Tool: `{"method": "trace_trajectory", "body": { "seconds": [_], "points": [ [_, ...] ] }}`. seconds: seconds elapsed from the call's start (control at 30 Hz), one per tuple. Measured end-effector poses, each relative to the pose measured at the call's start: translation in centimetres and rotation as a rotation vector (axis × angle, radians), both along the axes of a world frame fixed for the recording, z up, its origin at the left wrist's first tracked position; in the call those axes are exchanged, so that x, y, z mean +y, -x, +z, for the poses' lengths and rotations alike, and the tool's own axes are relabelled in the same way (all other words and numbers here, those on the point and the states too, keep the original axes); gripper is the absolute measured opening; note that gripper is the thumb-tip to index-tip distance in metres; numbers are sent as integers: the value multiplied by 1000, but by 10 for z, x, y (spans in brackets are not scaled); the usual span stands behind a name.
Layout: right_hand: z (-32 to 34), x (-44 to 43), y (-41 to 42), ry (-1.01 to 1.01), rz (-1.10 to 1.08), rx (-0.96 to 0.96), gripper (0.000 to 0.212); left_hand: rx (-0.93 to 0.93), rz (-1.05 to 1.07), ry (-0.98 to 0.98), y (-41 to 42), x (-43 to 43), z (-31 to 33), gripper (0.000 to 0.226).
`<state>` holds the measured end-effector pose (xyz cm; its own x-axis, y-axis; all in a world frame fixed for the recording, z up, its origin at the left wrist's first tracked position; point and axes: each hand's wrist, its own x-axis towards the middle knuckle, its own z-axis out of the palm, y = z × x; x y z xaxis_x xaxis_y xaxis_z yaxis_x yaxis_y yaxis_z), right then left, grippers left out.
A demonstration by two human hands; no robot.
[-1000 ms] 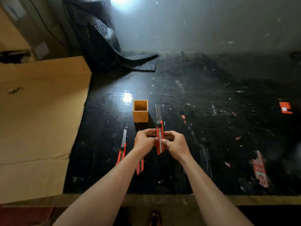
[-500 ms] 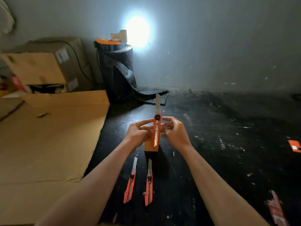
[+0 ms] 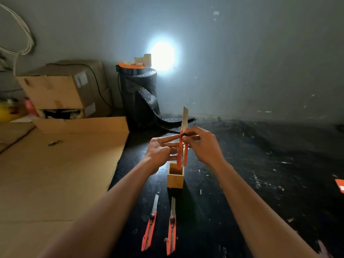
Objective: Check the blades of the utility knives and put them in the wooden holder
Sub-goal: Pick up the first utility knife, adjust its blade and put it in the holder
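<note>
I hold an orange utility knife (image 3: pixel 182 151) upright in front of me, its blade extended and pointing up. My left hand (image 3: pixel 161 151) grips its body from the left. My right hand (image 3: pixel 202 145) holds it from the right, with fingers at the black slider knob. Just below the knife stands the small wooden holder (image 3: pixel 175 179), open at the top with nothing visible inside. Two more orange utility knives lie on the black table nearer to me, one on the left (image 3: pixel 150 229) and one on the right (image 3: pixel 171 230), both with blades out.
A large cardboard sheet (image 3: pixel 55 174) covers the table's left side, with cardboard boxes (image 3: pixel 63 88) behind it. A black roll of mesh material (image 3: pixel 138 95) stands against the wall under a bright light spot. An orange scrap (image 3: pixel 340 185) lies at the right edge.
My head has tilted up, so the wall and boxes have come into view. Both hands lifted the knife higher, above the holder, and my right fingers moved up to the slider knob.
</note>
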<state>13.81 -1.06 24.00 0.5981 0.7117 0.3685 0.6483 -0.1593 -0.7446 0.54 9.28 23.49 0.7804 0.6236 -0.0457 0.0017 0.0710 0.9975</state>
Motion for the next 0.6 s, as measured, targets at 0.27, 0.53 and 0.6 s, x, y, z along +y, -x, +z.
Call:
{"method": "trace_trajectory", "body": {
  "seconds": [0.27, 0.53, 0.6],
  "points": [
    [-11, -19, 9, 4, 28, 83, 16, -18, -15, 89, -5, 1, 2, 51],
    [-28, -28, 16, -20, 89, 248, 6, -38, 30, 107, -6, 6, 12, 44],
    [-28, -26, 20, -63, 58, 308, 10, -35, 17, 44, -6, 7, 18, 44]
  ]
}}
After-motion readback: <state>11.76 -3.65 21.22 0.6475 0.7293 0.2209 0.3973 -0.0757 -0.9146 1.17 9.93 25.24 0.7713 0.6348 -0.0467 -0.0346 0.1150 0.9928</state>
